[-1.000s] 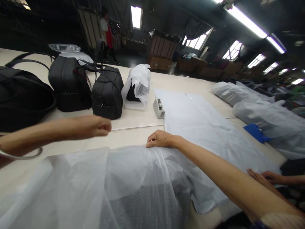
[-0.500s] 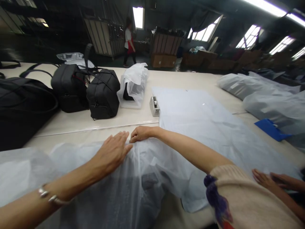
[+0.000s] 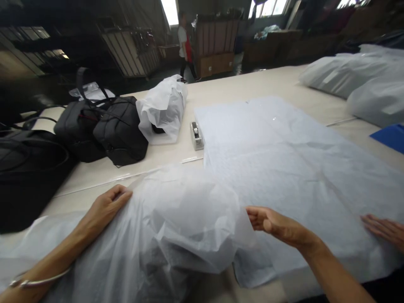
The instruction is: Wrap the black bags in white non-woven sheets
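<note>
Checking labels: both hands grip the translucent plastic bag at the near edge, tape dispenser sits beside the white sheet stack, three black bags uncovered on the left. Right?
Not quite. The head view shows two black bags side by side and bare, not three; a third bag right of them is wrapped in white plastic. The rest stands: left hand and right hand grip the translucent plastic bag, and the tape dispenser sits beside the sheet stack.

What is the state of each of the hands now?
Left hand: shut on the plastic sheet.
Right hand: pinching the sheet's edge.
</note>
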{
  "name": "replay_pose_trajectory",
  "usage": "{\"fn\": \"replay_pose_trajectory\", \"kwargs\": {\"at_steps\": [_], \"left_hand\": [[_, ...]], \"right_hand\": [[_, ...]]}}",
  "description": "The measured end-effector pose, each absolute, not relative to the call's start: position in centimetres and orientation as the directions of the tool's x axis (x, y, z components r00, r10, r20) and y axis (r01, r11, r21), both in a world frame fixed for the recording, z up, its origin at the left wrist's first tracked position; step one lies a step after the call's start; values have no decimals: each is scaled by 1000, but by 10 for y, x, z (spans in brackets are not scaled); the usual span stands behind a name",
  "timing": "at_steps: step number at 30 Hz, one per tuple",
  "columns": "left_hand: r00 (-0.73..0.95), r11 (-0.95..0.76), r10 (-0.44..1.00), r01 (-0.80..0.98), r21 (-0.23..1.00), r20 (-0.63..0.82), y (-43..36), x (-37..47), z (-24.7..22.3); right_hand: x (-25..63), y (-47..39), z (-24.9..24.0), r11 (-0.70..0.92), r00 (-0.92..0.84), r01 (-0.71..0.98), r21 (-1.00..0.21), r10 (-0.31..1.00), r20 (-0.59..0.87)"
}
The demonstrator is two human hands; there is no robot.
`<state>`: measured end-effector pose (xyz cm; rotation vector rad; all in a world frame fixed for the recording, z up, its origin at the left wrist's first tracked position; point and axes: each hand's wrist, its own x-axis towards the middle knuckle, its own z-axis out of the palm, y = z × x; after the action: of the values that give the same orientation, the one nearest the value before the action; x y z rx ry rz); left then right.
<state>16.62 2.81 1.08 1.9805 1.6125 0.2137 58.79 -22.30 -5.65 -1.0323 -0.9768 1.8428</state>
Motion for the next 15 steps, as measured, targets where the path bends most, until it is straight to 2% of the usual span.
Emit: {"fn": "replay_pose_trajectory", "kwargs": {"at_steps": [2,4,6,8,10,13,15], "left_hand": [[195,-73,962,858,509,-191,26,168,13],[139,-39,975,872,488,-171,23,171,18],[73,10,985,883,470,-157,21,174,22],[8,61,989,886,459,-147,19,175,23],[-6,79,987,890,449,-163,21,174,21],[37,67,968,915,399,-248,25,168,14],[69,50,948,932,359,-311,27,165,9]], "right_hand": [[558,-223,-54,-353,-332,-441,-825,918,-215],[545,-205,-41,-263,-175,-552,-792,964,-199],[550,-177,-34,-164,4,-553,-817,980,-200],[563,-150,-38,-144,105,-506,-850,968,-226],[570,-133,-56,-212,100,-532,-820,946,-309],[562,-132,-93,-366,-41,-659,-657,890,-455],[551,-144,-113,-443,-122,-661,-605,860,-496]]}}
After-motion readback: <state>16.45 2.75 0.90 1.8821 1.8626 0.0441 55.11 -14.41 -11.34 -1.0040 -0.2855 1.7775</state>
